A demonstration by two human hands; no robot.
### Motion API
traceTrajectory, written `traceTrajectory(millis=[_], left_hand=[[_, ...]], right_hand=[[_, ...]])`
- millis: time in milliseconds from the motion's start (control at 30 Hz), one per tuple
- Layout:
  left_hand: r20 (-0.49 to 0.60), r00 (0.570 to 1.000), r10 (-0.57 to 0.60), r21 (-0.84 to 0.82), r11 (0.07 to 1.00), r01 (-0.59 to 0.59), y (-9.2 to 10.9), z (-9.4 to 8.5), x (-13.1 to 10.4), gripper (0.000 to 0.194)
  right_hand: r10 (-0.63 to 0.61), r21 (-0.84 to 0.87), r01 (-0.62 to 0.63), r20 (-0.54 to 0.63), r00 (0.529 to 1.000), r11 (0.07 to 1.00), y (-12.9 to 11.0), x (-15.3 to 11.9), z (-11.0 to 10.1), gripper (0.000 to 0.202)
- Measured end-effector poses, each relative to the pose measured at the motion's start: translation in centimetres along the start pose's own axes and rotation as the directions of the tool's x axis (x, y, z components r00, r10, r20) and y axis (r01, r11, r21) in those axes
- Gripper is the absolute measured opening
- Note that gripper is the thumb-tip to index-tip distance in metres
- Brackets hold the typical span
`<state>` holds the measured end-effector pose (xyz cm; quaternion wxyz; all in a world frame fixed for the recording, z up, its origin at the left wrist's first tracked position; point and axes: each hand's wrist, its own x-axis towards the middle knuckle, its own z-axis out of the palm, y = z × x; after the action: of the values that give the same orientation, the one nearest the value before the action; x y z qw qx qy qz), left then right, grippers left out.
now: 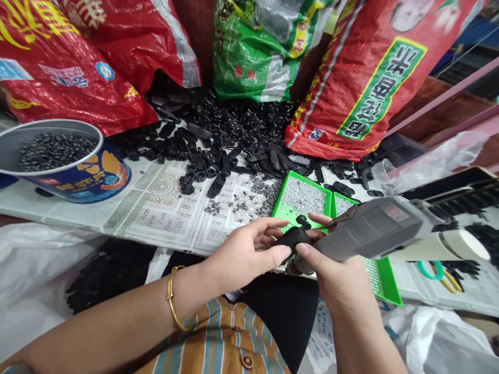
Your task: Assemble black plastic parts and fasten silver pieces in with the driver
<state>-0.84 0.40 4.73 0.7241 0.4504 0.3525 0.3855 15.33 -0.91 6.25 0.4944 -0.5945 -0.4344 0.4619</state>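
Near the table's front edge, my left hand [249, 252] and my right hand [339, 270] hold one black plastic part [292, 239] between them. My left thumb and fingers pinch its left side, while my right thumb presses its right side. A small round black knob [301, 219] stands up at its top. The grey body of a power screwdriver [370, 228] reaches in from the right, over my right hand. Behind my hands is a green tray [276, 210] of small silver screws. My right fingers are partly hidden behind the tool.
Black plastic parts [249, 124] lie heaped at the back, below red [374, 78] and green [253, 62] bags. A blue tub [97, 176] of small pieces stands left. Yellow-handled pliers [452, 280] and a white tube [440, 246] are at right.
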Motion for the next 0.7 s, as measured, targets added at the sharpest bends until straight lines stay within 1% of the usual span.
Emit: traceTrajectory(millis=[100,200,333,400,500,600,700], left_hand=[[0.050,0.998,-0.036,0.007,0.999,0.035,1.0,0.3,0.4,0.026],[0.043,0.999,-0.010,-0.020,1.000,0.011,0.9,0.6,0.7,0.022],[-0.026,1.000,0.010,-0.188,0.982,-0.015,-0.5,0.7,0.8,0.021],[-0.053,0.999,-0.010,-0.305,0.952,-0.007,-1.2,0.6,0.8,0.023],[-0.069,0.995,-0.072,-0.472,0.881,0.031,-1.6,0.4,0.7,0.024],[-0.052,0.994,-0.098,-0.584,0.810,0.049,-1.7,0.2,0.6,0.024],[-0.053,0.998,-0.044,-0.610,0.792,0.003,-1.7,0.2,0.6,0.024]], right_hand=[[-0.025,-0.048,0.026,0.020,0.999,0.999,-0.3,-0.2,0.2,0.053],[-0.021,-0.050,0.021,0.017,1.000,0.999,-0.2,-0.3,0.0,0.054],[-0.047,-0.029,0.048,0.008,0.999,0.998,0.4,-0.6,-0.3,0.052],[-0.082,-0.033,0.082,-0.007,0.997,0.996,0.5,-0.7,-0.3,0.051],[-0.144,-0.043,0.141,-0.055,0.988,0.989,0.5,-0.8,-0.2,0.048],[-0.174,-0.115,0.161,-0.116,0.978,0.980,0.5,-0.7,-0.6,0.044],[-0.181,-0.253,0.153,-0.090,0.979,0.955,1.0,-0.5,-1.3,0.026]])
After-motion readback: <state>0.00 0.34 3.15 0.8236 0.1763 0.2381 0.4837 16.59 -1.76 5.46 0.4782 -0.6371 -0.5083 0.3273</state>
